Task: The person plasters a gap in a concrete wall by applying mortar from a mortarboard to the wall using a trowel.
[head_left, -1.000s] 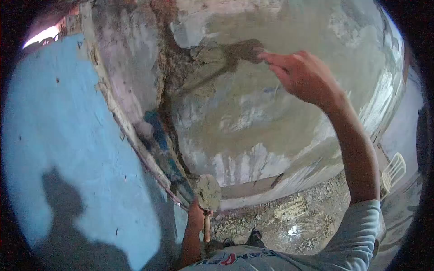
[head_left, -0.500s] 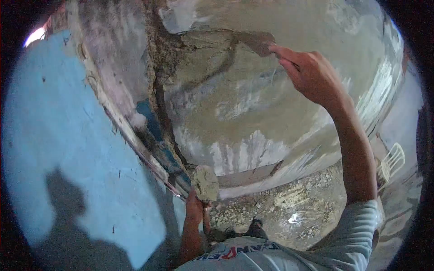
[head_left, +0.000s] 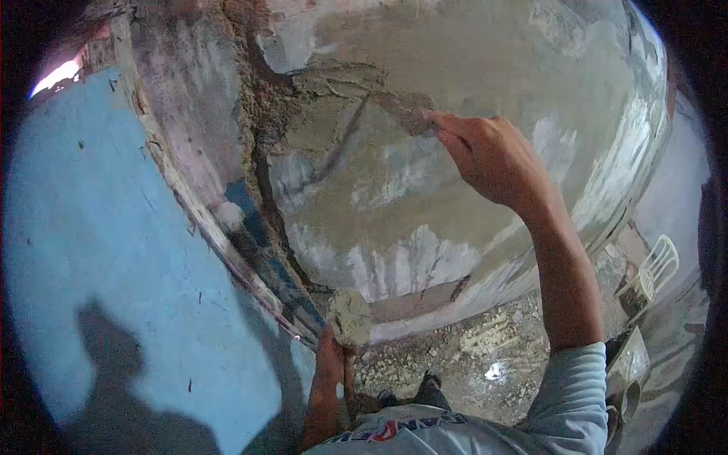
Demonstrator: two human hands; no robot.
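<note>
In my right hand (head_left: 489, 155) is a trowel (head_left: 406, 112), gripped by its handle, with its thin blade against the wall. Left of the blade, wet grey-brown mortar (head_left: 322, 125) lies in ridges on the plaster, beside a deep rough crack (head_left: 262, 155). Low in the view, my left hand (head_left: 330, 360) holds up a roundish, mortar-covered holder (head_left: 350, 317). The mortar hides its surface, and most of the fingers beneath it are hard to make out.
A blue wall (head_left: 144, 227) on the left carries my shadow. Rubble and mortar crumbs cover the floor (head_left: 455, 356) around my feet. At the right stands a white plastic chair (head_left: 658, 267), with a bucket-like container (head_left: 629, 398) nearer me.
My right hand and the trowel have moved down and slightly left across the wall. The left hand still holds the mortar, and the view has shifted a little.
</note>
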